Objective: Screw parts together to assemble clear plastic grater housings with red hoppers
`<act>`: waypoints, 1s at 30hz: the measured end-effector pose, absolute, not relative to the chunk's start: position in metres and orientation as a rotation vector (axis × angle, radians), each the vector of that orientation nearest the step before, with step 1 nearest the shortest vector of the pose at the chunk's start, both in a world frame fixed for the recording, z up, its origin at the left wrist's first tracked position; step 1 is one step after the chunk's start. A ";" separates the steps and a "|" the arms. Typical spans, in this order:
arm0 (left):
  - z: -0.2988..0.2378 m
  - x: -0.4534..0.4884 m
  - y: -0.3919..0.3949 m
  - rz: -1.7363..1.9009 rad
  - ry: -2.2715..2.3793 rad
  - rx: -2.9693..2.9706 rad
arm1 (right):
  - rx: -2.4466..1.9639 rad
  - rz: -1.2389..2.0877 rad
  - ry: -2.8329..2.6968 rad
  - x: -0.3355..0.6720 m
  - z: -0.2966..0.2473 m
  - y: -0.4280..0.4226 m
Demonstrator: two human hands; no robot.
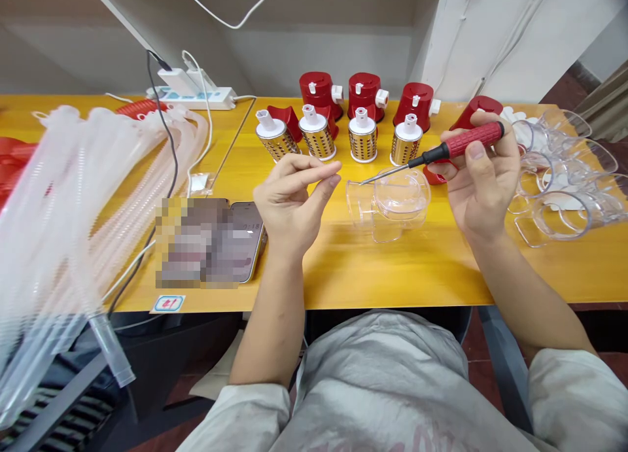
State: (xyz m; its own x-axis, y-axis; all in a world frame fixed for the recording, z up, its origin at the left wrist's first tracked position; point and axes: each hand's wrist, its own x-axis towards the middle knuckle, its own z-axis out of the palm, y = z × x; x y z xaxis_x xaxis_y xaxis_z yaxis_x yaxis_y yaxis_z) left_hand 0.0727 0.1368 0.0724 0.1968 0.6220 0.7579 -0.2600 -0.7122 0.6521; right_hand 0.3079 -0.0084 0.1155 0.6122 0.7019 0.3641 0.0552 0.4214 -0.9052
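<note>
My right hand grips a screwdriver by its red and black handle, with the metal shaft pointing left and slightly down. Thumb and fingertips of my left hand are pinched together, a little left of the screwdriver's tip; whatever they may hold is too small to make out. Below the shaft, a see-through plastic housing lies on the yellow table, apart from both hands. Behind it stand several gold grater drums with white tops, and several red housings with white knobs behind those.
See-through plastic parts crowd the right end of the table. On the left lie translucent corrugated hoses, a power strip with cables, and a phone. A small label sits at the front edge.
</note>
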 end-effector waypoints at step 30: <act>0.071 0.073 0.136 1.556 0.203 1.888 | -0.988 0.484 -1.058 0.308 0.102 -0.017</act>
